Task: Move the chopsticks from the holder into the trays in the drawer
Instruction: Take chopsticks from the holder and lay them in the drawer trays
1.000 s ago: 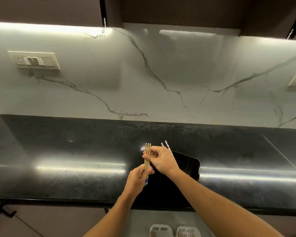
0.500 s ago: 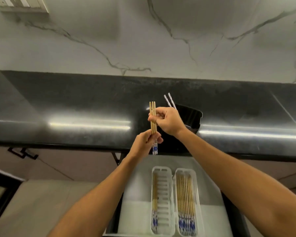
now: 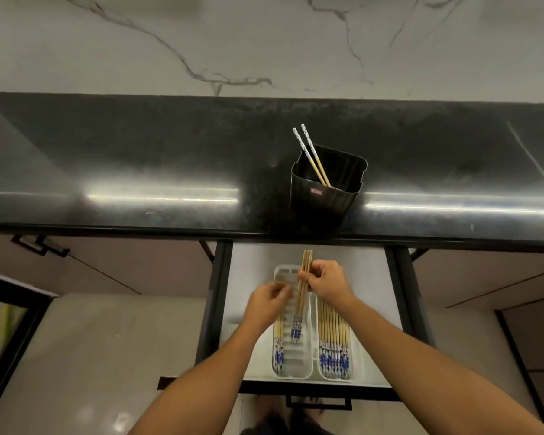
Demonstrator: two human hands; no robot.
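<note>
- Over the left tray (image 3: 292, 364) in the open drawer (image 3: 376, 309), I see the chopsticks (image 3: 302, 293) bundled, patterned ends toward me;
- my view shows the right hand (image 3: 327, 282) pinching them near the top, fingers curled round;
- the left hand (image 3: 267, 306) is just beside the bundle, blurred; I cannot tell its grip;
- the right tray (image 3: 356, 365) holds a full row;
- the holder (image 3: 324, 199) stands on the counter (image 3: 139, 158), two leaning sticks (image 3: 310, 155) inside.

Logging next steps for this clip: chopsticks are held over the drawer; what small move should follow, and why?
Probably lower the held chopsticks into the left tray and release. The right hand pinches them just above it; that tray holds only a few, and the right tray looks nearly full. The left hand, blurred, could steady them.
</note>
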